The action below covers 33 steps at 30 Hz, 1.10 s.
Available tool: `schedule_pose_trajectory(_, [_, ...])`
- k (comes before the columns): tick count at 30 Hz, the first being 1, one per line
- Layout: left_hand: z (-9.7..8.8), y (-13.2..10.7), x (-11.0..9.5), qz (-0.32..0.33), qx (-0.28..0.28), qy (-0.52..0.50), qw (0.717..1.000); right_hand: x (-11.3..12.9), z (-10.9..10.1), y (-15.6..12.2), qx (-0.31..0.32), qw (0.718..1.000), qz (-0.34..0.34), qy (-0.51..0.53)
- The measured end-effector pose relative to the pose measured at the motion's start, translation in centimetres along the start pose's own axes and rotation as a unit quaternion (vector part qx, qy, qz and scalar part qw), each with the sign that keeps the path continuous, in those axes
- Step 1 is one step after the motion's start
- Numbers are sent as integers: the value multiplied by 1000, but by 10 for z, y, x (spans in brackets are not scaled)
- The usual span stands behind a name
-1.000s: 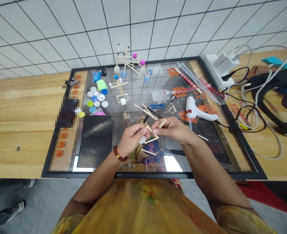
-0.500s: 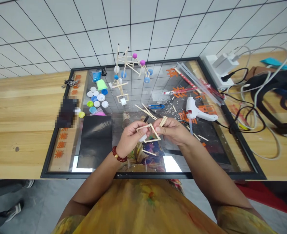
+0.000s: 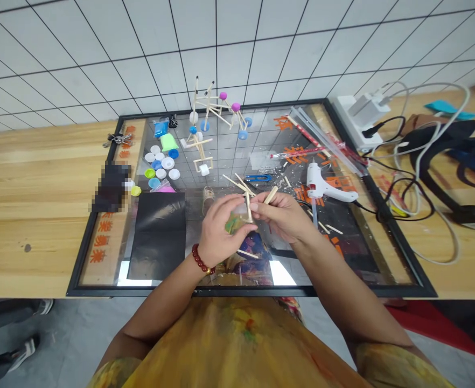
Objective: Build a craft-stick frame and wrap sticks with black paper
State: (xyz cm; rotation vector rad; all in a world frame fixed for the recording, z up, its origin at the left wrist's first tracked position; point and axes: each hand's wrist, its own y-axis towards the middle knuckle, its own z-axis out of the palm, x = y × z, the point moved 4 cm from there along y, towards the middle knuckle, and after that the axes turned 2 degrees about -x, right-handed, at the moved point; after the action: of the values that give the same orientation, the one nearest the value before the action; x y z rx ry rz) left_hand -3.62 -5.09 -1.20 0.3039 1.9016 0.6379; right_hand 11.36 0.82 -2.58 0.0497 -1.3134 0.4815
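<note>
Between both hands is a small frame made of wooden sticks [image 3: 249, 207], seen almost edge-on now. My left hand [image 3: 222, 229], with a dark red bead bracelet [image 3: 202, 260] at the wrist, grips it between thumb and fingers. My right hand [image 3: 281, 216] pinches a small bundle of wooden sticks [image 3: 270, 195] that juts up past the thumb; its fingertips meet the frame's side. Loose sticks [image 3: 239, 183] lie just beyond the hands, and a single stick [image 3: 247, 254] lies below them on the glass. Part of the frame is hidden by my left fingers.
A white glue gun [image 3: 328, 188] lies at right, its cord leading to a power strip [image 3: 358, 121]. Stick models with coloured wheels [image 3: 217, 110] stand at the back. Bottle caps [image 3: 160, 164], black paper [image 3: 156, 234] and a blue-handled cutter [image 3: 258, 178] rest on the black-rimmed glass [image 3: 237, 291].
The stick frame has turned from showing its open shape to nearly edge-on. My left hand has rolled round, its back now more toward me, and its thumb has moved lower.
</note>
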Motion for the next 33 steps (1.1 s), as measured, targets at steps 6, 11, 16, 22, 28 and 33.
schedule_pose_trajectory(6, [-5, -2, 7, -140, -15, -49, 989, 14, -4, -9, -67, 978, -129, -152])
schedule_pose_trajectory(11, [-4, -2, 19, -273, 3, -124, 954, 34, 0, -15, -28, 890, -271, -366])
schedule_pose_trajectory(16, [-3, -1, 17, -310, 33, -103, 945, 37, 11, -12, 83, 803, -329, -490])
schedule_pose_trajectory(22, [1, 1, 12, -304, 44, -87, 948, 31, 24, -18, 66, 651, -393, -646])
schedule_pose_trajectory(28, [5, -3, 17, -284, 47, -91, 953, 30, 36, -25, 52, 566, -427, -703])
schedule_pose_trajectory(33, [2, -2, 15, -264, 49, -85, 960, 31, 31, -23, 55, 623, -416, -660])
